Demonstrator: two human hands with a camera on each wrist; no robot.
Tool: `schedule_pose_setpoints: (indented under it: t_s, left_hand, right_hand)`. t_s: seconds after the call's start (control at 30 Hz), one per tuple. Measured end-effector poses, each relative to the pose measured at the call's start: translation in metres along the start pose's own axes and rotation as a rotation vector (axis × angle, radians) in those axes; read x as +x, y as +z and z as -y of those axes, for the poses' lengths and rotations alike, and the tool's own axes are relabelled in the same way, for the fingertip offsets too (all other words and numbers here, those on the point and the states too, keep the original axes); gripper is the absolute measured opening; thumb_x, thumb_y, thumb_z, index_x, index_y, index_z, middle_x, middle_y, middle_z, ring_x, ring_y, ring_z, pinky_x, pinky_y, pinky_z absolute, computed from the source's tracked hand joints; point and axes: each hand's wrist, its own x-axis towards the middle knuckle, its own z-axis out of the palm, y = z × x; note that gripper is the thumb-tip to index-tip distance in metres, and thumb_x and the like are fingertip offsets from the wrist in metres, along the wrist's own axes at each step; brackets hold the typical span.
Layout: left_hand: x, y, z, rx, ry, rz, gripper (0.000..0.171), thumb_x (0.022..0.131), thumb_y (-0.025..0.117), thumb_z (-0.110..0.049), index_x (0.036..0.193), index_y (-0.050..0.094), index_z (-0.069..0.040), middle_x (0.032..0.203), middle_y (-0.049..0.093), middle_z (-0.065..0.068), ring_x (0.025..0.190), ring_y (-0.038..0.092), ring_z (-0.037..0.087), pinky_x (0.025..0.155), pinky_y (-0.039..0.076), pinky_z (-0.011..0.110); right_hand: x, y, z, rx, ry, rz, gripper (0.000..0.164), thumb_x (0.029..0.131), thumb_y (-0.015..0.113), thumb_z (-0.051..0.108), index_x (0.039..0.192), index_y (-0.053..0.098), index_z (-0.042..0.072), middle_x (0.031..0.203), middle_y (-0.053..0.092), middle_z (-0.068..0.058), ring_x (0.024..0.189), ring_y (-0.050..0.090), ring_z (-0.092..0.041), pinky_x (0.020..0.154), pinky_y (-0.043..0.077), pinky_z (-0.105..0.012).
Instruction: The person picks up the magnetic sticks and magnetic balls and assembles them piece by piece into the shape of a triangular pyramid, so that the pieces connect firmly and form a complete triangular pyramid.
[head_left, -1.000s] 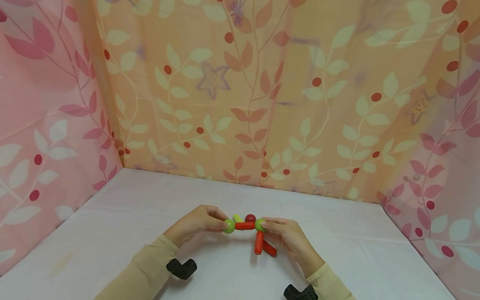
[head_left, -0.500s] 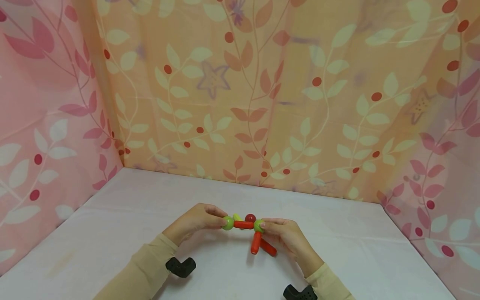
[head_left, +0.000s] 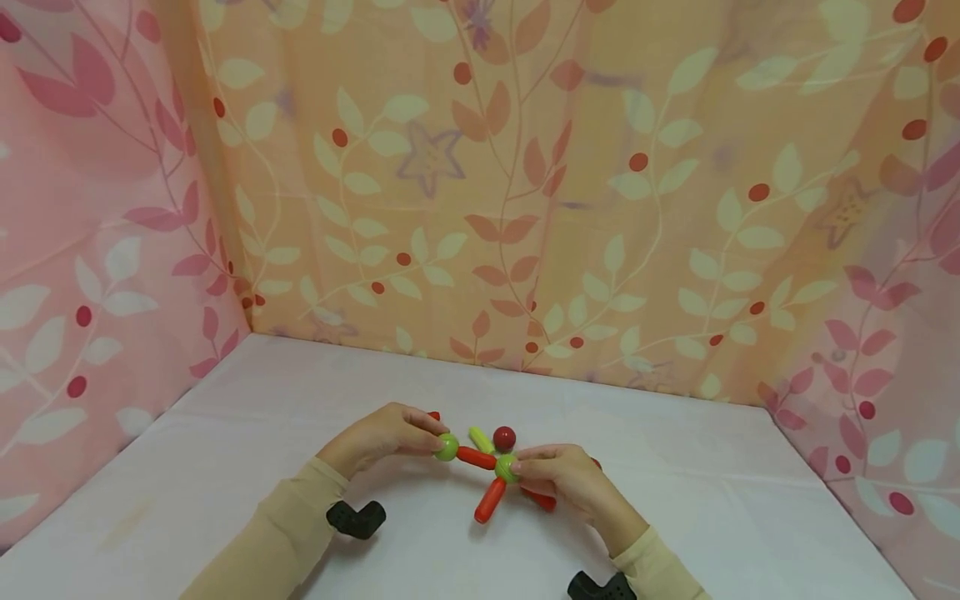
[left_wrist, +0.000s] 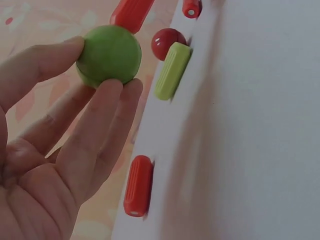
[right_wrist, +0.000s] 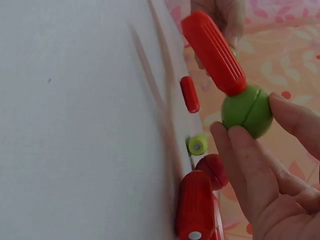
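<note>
My left hand (head_left: 386, 433) pinches a green ball (left_wrist: 111, 55) between thumb and fingertips. A ridged red rod (head_left: 476, 457) runs from it to a second green ball (head_left: 506, 468), which my right hand (head_left: 570, 479) pinches with thumb and fingertips. Another ridged red rod (right_wrist: 215, 52) sticks out from this second ball, slanting down toward the lower left in the head view. The joined pieces are held above the white table (head_left: 420, 550). In the left wrist view, the connecting rod meets the ball at its top, and its far end is out of frame.
Behind the hands lie a dark red ball (head_left: 504, 438) and a yellow-green rod (left_wrist: 173, 71). Loose red rods lie around them, one (left_wrist: 138, 186) beyond my left hand and one (right_wrist: 196, 205) near my right hand. Patterned cloth walls (head_left: 480, 208) enclose the table.
The right ball has moved down and left, so the connecting rod now tilts down to the right. The free rod has swung leftward. My left hand has drawn slightly left and up.
</note>
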Motion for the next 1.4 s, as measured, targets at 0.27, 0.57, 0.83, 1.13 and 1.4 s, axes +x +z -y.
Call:
schedule_pose_setpoints:
  t_s: [0.27,0.57,0.83,1.13,1.4]
  left_hand:
    - [0.001,-0.005,0.001,0.019,-0.043,-0.041,0.026,0.083,0.079,-0.015,0.106,0.075,-0.005,0.118,0.065,0.009,0.094,0.066,0.017,0.086,0.057,0.030]
    - [0.004,-0.006,0.004,0.007,-0.028,-0.030,0.028,0.082,0.078,-0.013,0.107,0.075,-0.001,0.113,0.071,0.007,0.093,0.066,0.013,0.087,0.056,0.029]
    - [0.005,-0.006,0.007,0.015,-0.030,-0.026,0.028,0.083,0.079,-0.015,0.108,0.075,-0.003,0.112,0.071,0.006,0.097,0.064,0.015,0.088,0.054,0.029]
    - [0.005,-0.002,0.012,0.011,-0.028,-0.016,0.029,0.083,0.079,-0.013,0.110,0.075,-0.002,0.107,0.074,0.003,0.096,0.065,0.012,0.087,0.054,0.026]
    - [0.008,0.006,0.011,0.060,-0.006,0.006,0.029,0.083,0.079,-0.015,0.109,0.076,-0.003,0.106,0.073,0.003,0.094,0.065,0.011,0.087,0.053,0.026]
  right_hand:
    - [0.000,0.009,-0.006,-0.019,0.008,0.093,0.035,0.090,0.072,0.019,0.118,0.070,-0.002,0.102,0.076,-0.003,0.090,0.072,-0.011,0.088,0.058,-0.030]
    - [0.000,0.018,-0.010,-0.061,0.024,0.137,0.036,0.090,0.073,0.018,0.120,0.070,-0.001,0.107,0.075,-0.005,0.093,0.072,-0.014,0.088,0.058,-0.032]
    - [0.000,0.021,-0.011,-0.091,0.026,0.150,0.036,0.090,0.073,0.015,0.121,0.069,-0.003,0.111,0.074,-0.010,0.094,0.072,-0.015,0.087,0.058,-0.034]
    - [-0.001,0.024,-0.012,-0.197,0.015,0.113,0.031,0.087,0.075,0.012,0.115,0.073,-0.001,0.105,0.075,-0.007,0.088,0.070,-0.013,0.084,0.059,-0.030]
    - [-0.003,0.021,-0.007,-0.281,-0.002,0.134,0.030,0.087,0.075,0.016,0.115,0.074,0.004,0.107,0.075,-0.006,0.088,0.065,-0.011,0.084,0.057,-0.027]
